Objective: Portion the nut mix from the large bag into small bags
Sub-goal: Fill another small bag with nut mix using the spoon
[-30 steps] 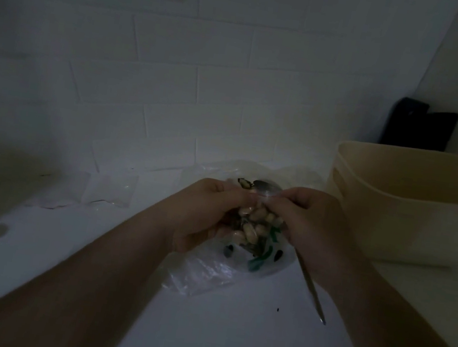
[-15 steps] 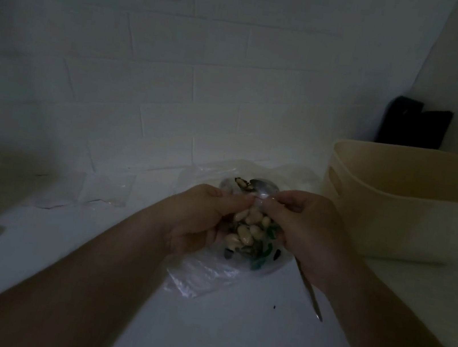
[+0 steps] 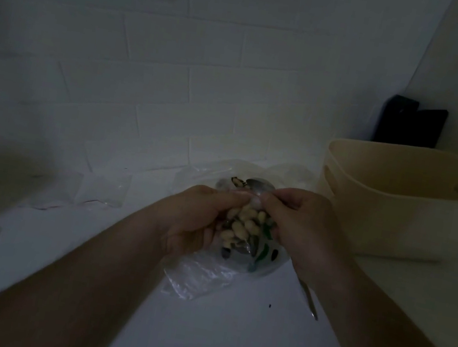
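Observation:
In dim light, my left hand [image 3: 199, 222] and my right hand [image 3: 300, 226] meet at the top edge of a small clear bag [image 3: 243, 226] filled with pale nuts and dark bits. Both pinch that top edge between thumb and fingers, holding the bag up above the white counter. Under and behind it lies the large clear bag [image 3: 205, 277], crumpled, with more nut mix inside. A metal spoon [image 3: 308, 298] rests across the large bag, its bowl showing behind my fingers and its handle pointing toward me at the right.
A beige plastic tub [image 3: 393, 229] stands at the right, close to my right hand. Empty small clear bags [image 3: 101, 192] lie flat on the counter at the left. Behind the tub a dark object [image 3: 409, 124] leans against the wall. A white tiled wall closes the back.
My hands have stayed together at the small bag's top edge, with only slight finger shifts. The view has drifted a little.

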{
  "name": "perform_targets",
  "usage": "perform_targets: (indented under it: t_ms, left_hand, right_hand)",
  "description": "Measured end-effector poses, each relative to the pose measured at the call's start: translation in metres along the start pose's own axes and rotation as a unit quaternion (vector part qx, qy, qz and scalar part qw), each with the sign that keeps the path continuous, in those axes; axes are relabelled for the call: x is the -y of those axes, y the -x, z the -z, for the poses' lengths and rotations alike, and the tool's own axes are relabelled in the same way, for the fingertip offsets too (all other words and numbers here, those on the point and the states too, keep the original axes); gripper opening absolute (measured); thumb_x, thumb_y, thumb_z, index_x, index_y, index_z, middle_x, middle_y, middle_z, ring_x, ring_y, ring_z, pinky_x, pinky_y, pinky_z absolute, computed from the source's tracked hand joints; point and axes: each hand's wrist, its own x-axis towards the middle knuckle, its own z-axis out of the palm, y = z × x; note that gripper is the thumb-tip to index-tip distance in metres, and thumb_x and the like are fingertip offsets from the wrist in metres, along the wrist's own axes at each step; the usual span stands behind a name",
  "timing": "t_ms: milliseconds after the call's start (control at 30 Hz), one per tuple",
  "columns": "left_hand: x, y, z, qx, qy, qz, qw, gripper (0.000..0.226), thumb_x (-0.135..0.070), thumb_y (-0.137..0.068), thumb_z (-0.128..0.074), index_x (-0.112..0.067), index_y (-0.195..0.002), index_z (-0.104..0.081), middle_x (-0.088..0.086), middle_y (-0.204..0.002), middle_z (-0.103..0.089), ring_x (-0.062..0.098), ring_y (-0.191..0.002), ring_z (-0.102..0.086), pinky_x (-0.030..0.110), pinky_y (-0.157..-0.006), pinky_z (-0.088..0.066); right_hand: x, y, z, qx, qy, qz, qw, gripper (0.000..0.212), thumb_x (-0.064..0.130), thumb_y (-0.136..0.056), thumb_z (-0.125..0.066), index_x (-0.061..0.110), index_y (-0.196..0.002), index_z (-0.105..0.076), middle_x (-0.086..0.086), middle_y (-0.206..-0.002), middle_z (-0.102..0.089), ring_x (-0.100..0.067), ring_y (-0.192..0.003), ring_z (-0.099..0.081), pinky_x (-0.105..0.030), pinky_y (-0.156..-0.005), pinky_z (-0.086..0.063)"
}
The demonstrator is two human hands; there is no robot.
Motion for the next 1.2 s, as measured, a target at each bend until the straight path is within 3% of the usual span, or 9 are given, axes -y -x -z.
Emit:
perform_targets:
  t_ms: [100, 367, 467, 533, 633, 800, 1000, 1100, 1200]
  left_hand:
    - [0.002, -0.004, 0.002, -0.011, 0.022, -0.007, 1.000, 0.045, -0.025, -0.100, -0.066, 0.013, -0.124, -0.066, 0.030, -0.116, -0.073, 0.038, -0.103, -0.074, 0.046, -0.085, -0.063]
    - [0.002, -0.010, 0.007, -0.016, 0.045, -0.035, 0.998, 0.043, -0.011, -0.089, -0.069, 0.009, -0.127, -0.067, 0.027, -0.113, -0.074, 0.029, -0.082, -0.077, 0.037, -0.065, -0.064]
    - [0.003, -0.009, 0.005, -0.021, 0.047, -0.041, 0.998, 0.035, -0.014, -0.098, -0.065, 0.011, -0.123, -0.067, 0.024, -0.101, -0.076, 0.026, -0.073, -0.076, 0.033, -0.058, -0.063]
    - [0.003, -0.010, 0.006, -0.026, 0.041, -0.049, 0.998, 0.036, -0.016, -0.099, -0.064, 0.012, -0.122, -0.067, 0.027, -0.104, -0.075, 0.030, -0.080, -0.076, 0.038, -0.064, -0.066]
    - [0.004, -0.012, 0.009, -0.015, 0.019, -0.083, 0.996, 0.039, -0.017, -0.096, -0.065, 0.008, -0.127, -0.067, 0.031, -0.127, -0.068, 0.042, -0.118, -0.067, 0.050, -0.101, -0.057]
    - [0.003, -0.007, 0.009, 0.054, -0.041, -0.123, 0.990, 0.038, -0.019, -0.100, -0.064, -0.003, -0.134, -0.067, 0.025, -0.133, -0.067, 0.045, -0.132, -0.059, 0.053, -0.112, -0.049]
    - [0.006, -0.004, 0.000, 0.020, -0.046, -0.235, 0.971, 0.030, 0.003, -0.088, -0.070, 0.005, -0.118, -0.069, 0.018, -0.098, -0.077, 0.025, -0.084, -0.075, 0.031, -0.077, -0.062]
    - [0.006, -0.005, 0.000, 0.015, -0.045, -0.249, 0.967, 0.033, -0.002, -0.083, -0.074, 0.008, -0.114, -0.068, 0.022, -0.098, -0.075, 0.029, -0.083, -0.072, 0.035, -0.079, -0.063]
    - [0.006, -0.004, -0.003, 0.000, -0.042, -0.252, 0.967, 0.016, -0.007, -0.095, -0.067, 0.000, -0.108, -0.071, 0.021, -0.102, -0.075, 0.029, -0.088, -0.072, 0.037, -0.082, -0.061]
  right_hand:
    - [-0.001, -0.001, -0.002, 0.000, -0.020, -0.020, 1.000, 0.008, 0.031, -0.092, -0.076, 0.023, -0.091, -0.079, 0.006, -0.081, -0.079, -0.005, -0.069, -0.072, -0.019, -0.055, -0.051]
    - [0.002, -0.001, -0.004, -0.009, -0.039, -0.029, 0.999, 0.013, 0.027, -0.080, -0.088, 0.024, -0.086, -0.076, 0.005, -0.076, -0.077, -0.002, -0.059, -0.066, -0.018, -0.053, -0.047]
    - [0.003, 0.000, -0.004, -0.009, -0.042, -0.028, 0.999, 0.021, 0.034, -0.078, -0.089, 0.024, -0.090, -0.075, 0.005, -0.080, -0.078, -0.002, -0.063, -0.069, -0.016, -0.052, -0.048]
    - [0.004, 0.000, -0.005, -0.013, -0.040, -0.028, 0.999, 0.024, 0.036, -0.077, -0.090, 0.025, -0.092, -0.075, 0.006, -0.083, -0.078, -0.004, -0.070, -0.073, -0.018, -0.056, -0.051]
    - [0.003, 0.001, -0.002, -0.020, -0.026, -0.016, 0.999, 0.027, 0.036, -0.077, -0.091, 0.026, -0.097, -0.076, 0.009, -0.088, -0.079, -0.004, -0.082, -0.075, -0.025, -0.069, -0.061]
    - [0.007, 0.005, 0.002, -0.070, -0.048, 0.051, 0.995, 0.023, 0.017, -0.084, -0.082, 0.029, -0.103, -0.075, 0.010, -0.088, -0.078, -0.002, -0.081, -0.074, -0.019, -0.067, -0.055]
    - [0.011, 0.008, 0.002, -0.047, -0.080, 0.081, 0.992, 0.018, 0.019, -0.091, -0.077, 0.029, -0.106, -0.075, 0.011, -0.095, -0.079, -0.002, -0.089, -0.075, -0.019, -0.073, -0.058]
    - [0.011, 0.008, 0.000, -0.018, -0.063, 0.088, 0.994, 0.007, 0.020, -0.094, -0.074, 0.023, -0.099, -0.078, 0.007, -0.091, -0.080, -0.009, -0.086, -0.076, -0.025, -0.075, -0.060]
    - [0.008, 0.005, 0.001, -0.030, -0.061, 0.081, 0.994, 0.003, 0.021, -0.094, -0.075, 0.023, -0.093, -0.078, 0.004, -0.087, -0.080, -0.013, -0.084, -0.077, -0.034, -0.078, -0.062]
